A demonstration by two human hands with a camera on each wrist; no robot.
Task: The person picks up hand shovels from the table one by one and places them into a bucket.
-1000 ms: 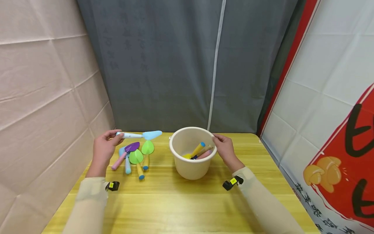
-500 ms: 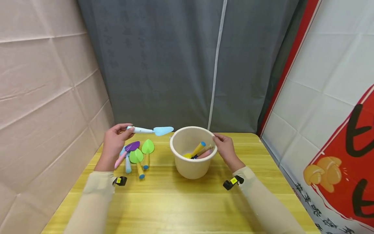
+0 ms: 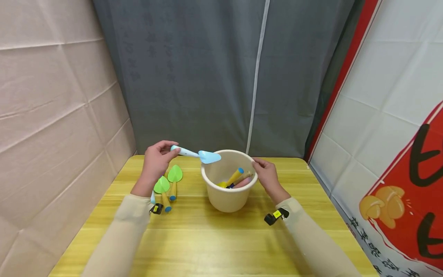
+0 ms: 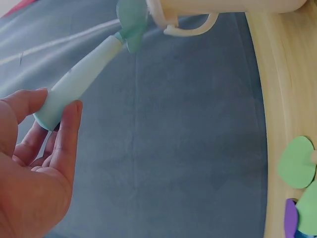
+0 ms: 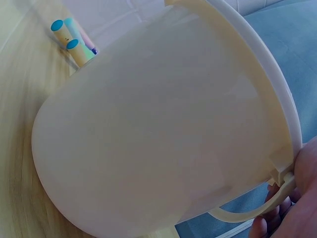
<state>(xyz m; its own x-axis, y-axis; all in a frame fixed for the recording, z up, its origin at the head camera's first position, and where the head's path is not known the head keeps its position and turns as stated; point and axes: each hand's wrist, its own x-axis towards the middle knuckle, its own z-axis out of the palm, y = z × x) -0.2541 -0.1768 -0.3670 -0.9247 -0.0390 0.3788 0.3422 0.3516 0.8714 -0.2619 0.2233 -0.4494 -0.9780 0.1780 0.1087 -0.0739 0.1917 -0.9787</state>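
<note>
Wood-grain table (image 3: 221, 246), cream bucket (image 3: 227, 200), green-bladed trowels (image 3: 161, 185)

I see the person's left hand (image 3: 155, 161) raised just left of the bucket (image 3: 226, 198), its thumb and fingers (image 4: 69, 134) pinched; the right hand (image 3: 267, 177) grips the bucket's right rim, and both sleeved forearms (image 3: 119, 234) reach forward.

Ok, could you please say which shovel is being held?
The blue-bladed, pale-handled shovel, the only one pinched by the left hand; two green-bladed, yellow-handled shovels lie on the yellow wooden table instead.
</note>
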